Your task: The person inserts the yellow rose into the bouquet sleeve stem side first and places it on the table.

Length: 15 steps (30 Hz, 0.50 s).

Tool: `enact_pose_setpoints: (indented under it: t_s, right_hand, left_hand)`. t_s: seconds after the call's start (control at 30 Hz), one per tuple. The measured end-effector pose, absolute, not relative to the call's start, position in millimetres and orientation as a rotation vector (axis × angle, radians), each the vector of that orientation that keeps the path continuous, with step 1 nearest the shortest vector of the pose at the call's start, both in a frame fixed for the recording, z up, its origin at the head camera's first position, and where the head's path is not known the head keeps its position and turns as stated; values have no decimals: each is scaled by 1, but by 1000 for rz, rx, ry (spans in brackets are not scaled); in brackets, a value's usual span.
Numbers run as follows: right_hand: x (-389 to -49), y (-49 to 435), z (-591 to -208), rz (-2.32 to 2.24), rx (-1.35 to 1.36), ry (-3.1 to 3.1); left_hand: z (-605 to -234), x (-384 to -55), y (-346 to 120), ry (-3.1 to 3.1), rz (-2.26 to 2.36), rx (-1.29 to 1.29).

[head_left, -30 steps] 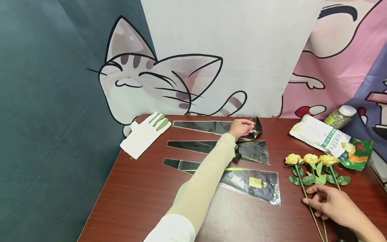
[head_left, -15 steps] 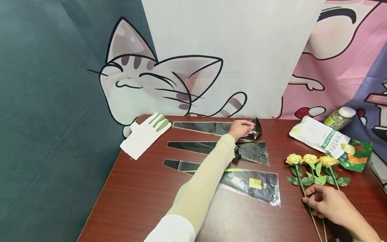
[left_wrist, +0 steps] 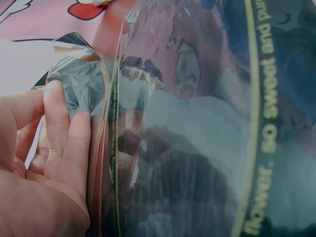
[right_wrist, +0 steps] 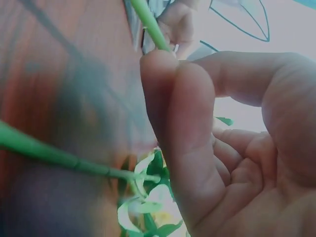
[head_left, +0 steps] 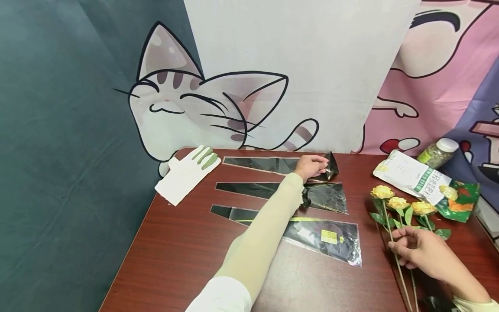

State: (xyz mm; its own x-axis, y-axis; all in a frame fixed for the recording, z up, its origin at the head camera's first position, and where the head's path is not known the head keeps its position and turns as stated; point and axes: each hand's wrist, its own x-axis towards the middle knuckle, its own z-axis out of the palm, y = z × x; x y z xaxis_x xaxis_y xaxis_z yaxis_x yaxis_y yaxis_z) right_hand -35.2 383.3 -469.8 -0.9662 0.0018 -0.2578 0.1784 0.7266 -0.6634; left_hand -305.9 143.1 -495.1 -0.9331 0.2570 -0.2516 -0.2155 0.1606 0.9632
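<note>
In the head view my left hand (head_left: 309,166) pinches the wide end of the farthest black flower sleeve (head_left: 253,162), whose mouth stands puffed up off the table. The left wrist view shows thumb and fingers of that hand (left_wrist: 54,158) at the crinkled clear film (left_wrist: 81,74). My right hand (head_left: 422,253) pinches the stem of the leftmost yellow rose (head_left: 382,192) between thumb and forefinger; in the right wrist view the green stem (right_wrist: 148,22) sticks out beyond the fingertips. Beside it are a middle rose (head_left: 398,203) and a right rose (head_left: 423,208).
Two more flat flower sleeves, a middle one (head_left: 327,196) and a near one (head_left: 312,238), lie under my left arm. A white glove (head_left: 183,177) is at the far left. At right are a white pouch (head_left: 405,173), a green packet (head_left: 461,201) and a jar (head_left: 438,154).
My right hand has shifted slightly up and left, raising the leftmost rose away from the others; the middle rose has moved a little left. My left hand has stayed at the sleeve.
</note>
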Motion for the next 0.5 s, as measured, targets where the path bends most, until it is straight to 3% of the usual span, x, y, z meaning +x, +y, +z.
enact_pose_setpoints:
  t_s: [0.5]
  right_hand:
    - [-85,371,-468,-1413,89,2590]
  left_hand:
    - [-502,-312,145,2087,1831,55]
